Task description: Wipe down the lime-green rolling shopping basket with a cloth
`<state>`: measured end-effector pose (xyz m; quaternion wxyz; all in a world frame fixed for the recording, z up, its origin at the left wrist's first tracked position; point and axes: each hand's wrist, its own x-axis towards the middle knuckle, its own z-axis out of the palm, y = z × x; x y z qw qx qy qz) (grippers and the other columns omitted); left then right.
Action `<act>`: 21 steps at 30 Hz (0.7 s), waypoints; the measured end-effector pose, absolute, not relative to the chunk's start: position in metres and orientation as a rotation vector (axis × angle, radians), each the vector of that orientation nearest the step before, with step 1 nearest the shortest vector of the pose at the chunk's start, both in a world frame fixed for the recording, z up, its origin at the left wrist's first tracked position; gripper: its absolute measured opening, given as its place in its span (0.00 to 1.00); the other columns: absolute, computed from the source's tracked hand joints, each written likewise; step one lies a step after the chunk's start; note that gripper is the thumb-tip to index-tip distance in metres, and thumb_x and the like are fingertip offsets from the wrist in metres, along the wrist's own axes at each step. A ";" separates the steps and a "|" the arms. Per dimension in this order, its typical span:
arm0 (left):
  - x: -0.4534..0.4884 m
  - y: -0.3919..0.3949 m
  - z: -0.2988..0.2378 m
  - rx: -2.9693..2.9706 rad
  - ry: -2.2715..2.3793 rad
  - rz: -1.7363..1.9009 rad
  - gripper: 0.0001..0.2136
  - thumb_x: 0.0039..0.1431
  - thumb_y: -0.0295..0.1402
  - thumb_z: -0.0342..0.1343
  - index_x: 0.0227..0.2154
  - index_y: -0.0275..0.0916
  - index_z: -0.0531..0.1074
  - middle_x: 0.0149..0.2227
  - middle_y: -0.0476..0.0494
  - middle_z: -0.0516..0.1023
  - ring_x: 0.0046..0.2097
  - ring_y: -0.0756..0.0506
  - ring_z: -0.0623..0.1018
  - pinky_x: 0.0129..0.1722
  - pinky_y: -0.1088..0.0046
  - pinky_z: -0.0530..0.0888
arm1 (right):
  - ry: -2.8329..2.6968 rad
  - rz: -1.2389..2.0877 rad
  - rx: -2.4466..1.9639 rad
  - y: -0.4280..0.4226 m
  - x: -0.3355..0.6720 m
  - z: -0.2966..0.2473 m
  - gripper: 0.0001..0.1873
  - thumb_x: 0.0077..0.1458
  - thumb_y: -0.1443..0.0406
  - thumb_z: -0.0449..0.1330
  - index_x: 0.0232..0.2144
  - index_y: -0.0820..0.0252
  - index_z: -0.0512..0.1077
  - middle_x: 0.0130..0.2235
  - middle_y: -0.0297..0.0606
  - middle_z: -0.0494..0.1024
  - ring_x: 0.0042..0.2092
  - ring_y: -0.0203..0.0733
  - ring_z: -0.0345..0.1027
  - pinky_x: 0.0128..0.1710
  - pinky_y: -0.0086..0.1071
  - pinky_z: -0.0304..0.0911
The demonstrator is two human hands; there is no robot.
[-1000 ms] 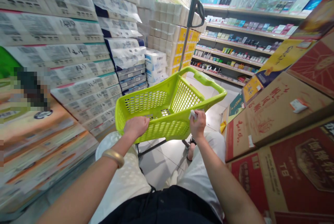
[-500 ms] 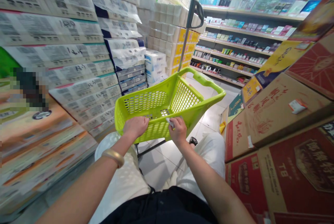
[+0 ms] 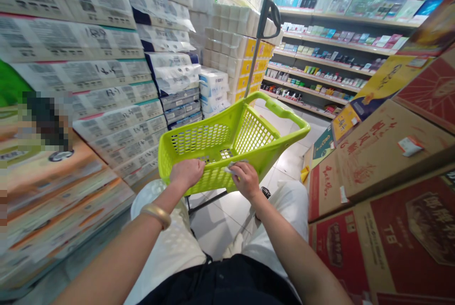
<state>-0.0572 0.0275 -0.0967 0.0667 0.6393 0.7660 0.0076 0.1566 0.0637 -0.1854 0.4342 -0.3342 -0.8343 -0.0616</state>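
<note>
A lime-green plastic shopping cart basket [image 3: 164,154] with perforated walls stands in front of me, tilted in view. My left hand [image 3: 186,174] is closed over its near rim. Farther right along the same rim, my right hand [image 3: 246,179] pinches a small white cloth or tissue [image 3: 230,168] and presses it to the plastic. The cloth is partly covered by my fingers. Inside, the basket's visible floor holds nothing. A gold bangle [image 3: 156,215] circles my left wrist.
Stacked tissue packs [image 3: 117,77] rise on the left. Cardboard cartons [image 3: 373,153] line the right side. Shelves [image 3: 369,48] with small boxed goods run across the back. A metal pole with a black handle [image 3: 261,21] stands behind the basket. White tiled floor [image 3: 209,224] shows below.
My right hand has shifted slightly right and flattened its fingers along the rim, with the white cloth under them. The left hand keeps its grip on the rim.
</note>
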 end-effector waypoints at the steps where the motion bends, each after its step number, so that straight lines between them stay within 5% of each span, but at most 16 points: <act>1: -0.057 0.028 -0.097 1.928 2.308 0.021 0.27 0.61 0.40 0.32 0.36 0.39 0.80 0.42 0.34 0.81 0.44 0.35 0.79 0.40 0.63 0.72 | -2.020 -0.145 -0.882 0.067 0.165 -0.191 0.12 0.54 0.71 0.55 0.38 0.54 0.75 0.39 0.39 0.77 0.42 0.41 0.70 0.46 0.35 0.65; 11: -0.057 0.028 -0.096 1.935 2.299 0.028 0.27 0.61 0.40 0.32 0.36 0.38 0.79 0.43 0.34 0.81 0.46 0.35 0.78 0.40 0.63 0.72 | -1.459 -0.031 -1.307 0.080 0.203 -0.245 0.11 0.54 0.64 0.51 0.38 0.59 0.70 0.32 0.37 0.72 0.33 0.42 0.66 0.33 0.32 0.61; 21: -0.056 0.027 -0.094 1.936 2.304 0.018 0.27 0.61 0.39 0.32 0.36 0.39 0.79 0.43 0.35 0.81 0.46 0.35 0.79 0.40 0.62 0.72 | -1.758 0.003 -1.059 0.064 0.157 -0.201 0.11 0.52 0.72 0.54 0.36 0.57 0.74 0.38 0.41 0.75 0.43 0.44 0.67 0.46 0.36 0.64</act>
